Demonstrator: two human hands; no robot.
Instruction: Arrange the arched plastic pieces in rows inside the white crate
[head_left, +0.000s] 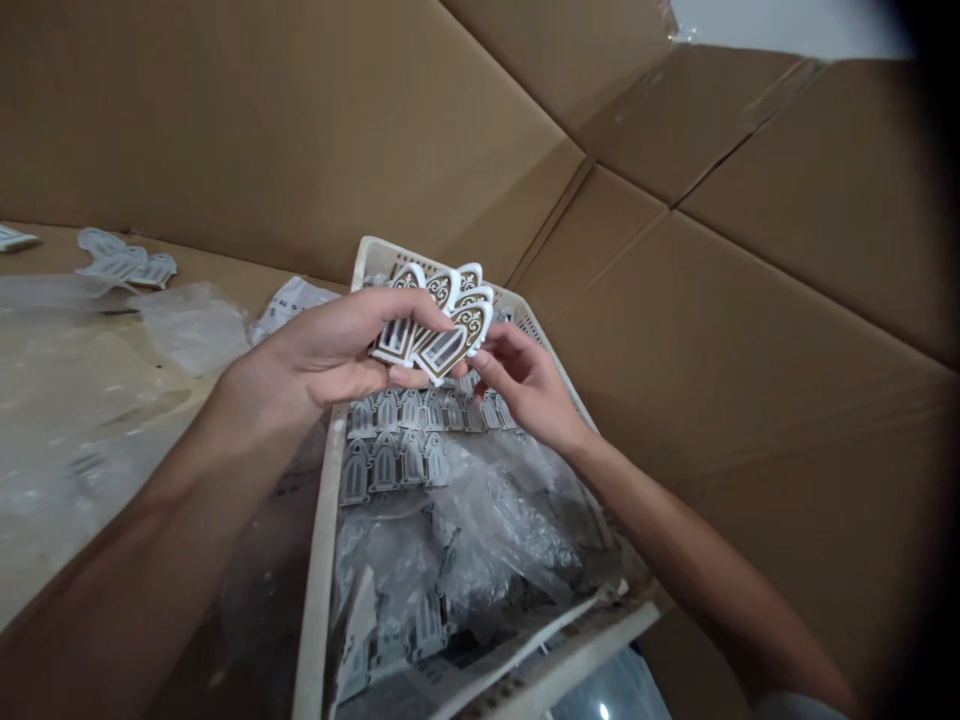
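Several small arched window-shaped pieces [444, 350], white-edged with brown and white scrollwork, are fanned out in my left hand [337, 345]. Its thumb presses across their faces while the fingers support them from below. My right hand [529, 385] touches the right edge of the front piece with thumb and fingertips pinched together. Both hands are above a white plastic crate [324, 560]. Inside the crate, rows of similar arched pieces [386, 465] lie side by side, partly covered by crumpled clear plastic [510, 520].
Tall cardboard walls [300, 130] rise behind and to the right of the crate. More arched pieces [124, 262] lie on the cardboard surface at the far left. Clear plastic sheeting [90, 400] spreads over the left side, with a printed plastic bag [292, 303] near the crate.
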